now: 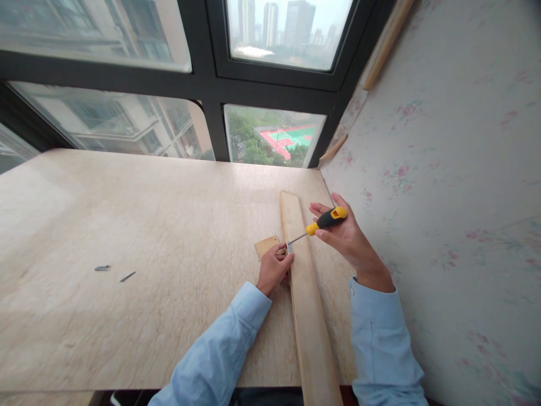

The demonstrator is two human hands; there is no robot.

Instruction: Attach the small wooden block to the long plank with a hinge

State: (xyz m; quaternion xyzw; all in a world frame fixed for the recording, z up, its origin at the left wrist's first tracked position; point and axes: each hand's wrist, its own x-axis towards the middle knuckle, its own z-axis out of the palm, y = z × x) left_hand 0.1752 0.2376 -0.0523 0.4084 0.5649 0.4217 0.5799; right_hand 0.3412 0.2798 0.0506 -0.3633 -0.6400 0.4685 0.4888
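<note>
A long pale wooden strip (310, 316) lies on the marble-patterned table (139, 237), running away from me near the right wall. My right hand (344, 237) grips a yellow and black screwdriver (325, 221), its tip pointing left at a small metal bracket (289, 247) on the strip's left edge. My left hand (274, 269) is closed beside the strip, pinching at the bracket and a small flat wooden piece (265, 246).
Two small metal pieces, a screw-like part (102, 268) and a thin nail-like one (127, 276), lie on the table at left. A wallpapered wall (443, 197) stands close on the right. Dark-framed windows (211, 84) run behind the table.
</note>
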